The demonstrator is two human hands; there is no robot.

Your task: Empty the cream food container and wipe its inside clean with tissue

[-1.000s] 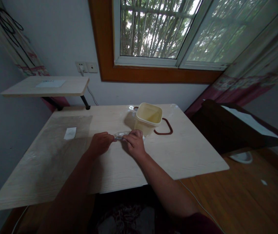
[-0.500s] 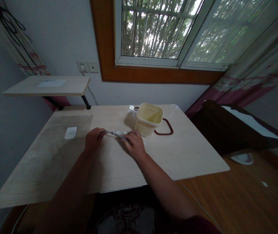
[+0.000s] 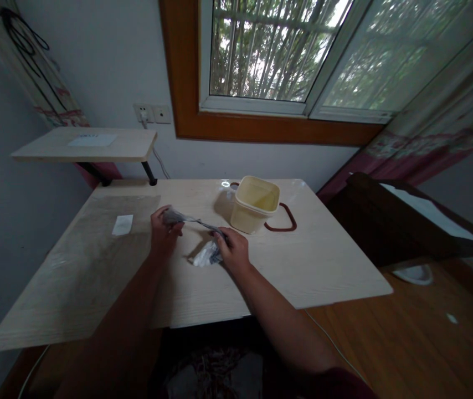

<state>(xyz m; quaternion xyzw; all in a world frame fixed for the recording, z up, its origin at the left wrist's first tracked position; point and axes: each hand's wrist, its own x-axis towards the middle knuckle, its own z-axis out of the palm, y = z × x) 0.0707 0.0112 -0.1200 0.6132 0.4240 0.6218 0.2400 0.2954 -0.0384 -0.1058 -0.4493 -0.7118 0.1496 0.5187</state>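
Observation:
A thin, crumpled grey plastic bag (image 3: 190, 218) is stretched between my two hands above the table. My left hand (image 3: 164, 233) is closed on its bunched left end, which puffs out over the fingers. At the other side, my right hand (image 3: 233, 247) grips the twisted part, and a whitish crumpled portion hangs below its fingers close to the tabletop. Just behind my right hand stands a cream plastic bin (image 3: 250, 216), upright with its mouth facing up. My right palm hides some of the bag.
A brown loop handle (image 3: 293, 219) lies beside the bin on the pale wooden table (image 3: 323, 266). To the left, a white paper slip (image 3: 122, 225) rests on a clear sheet. A raised shelf (image 3: 128, 145) stands at the back left, and a dark surface (image 3: 369, 216) is at the right.
My left hand has risen slightly and turned, exposing the bag's bunched end. My right hand has moved a little lower, and the whitish part now hangs below it.

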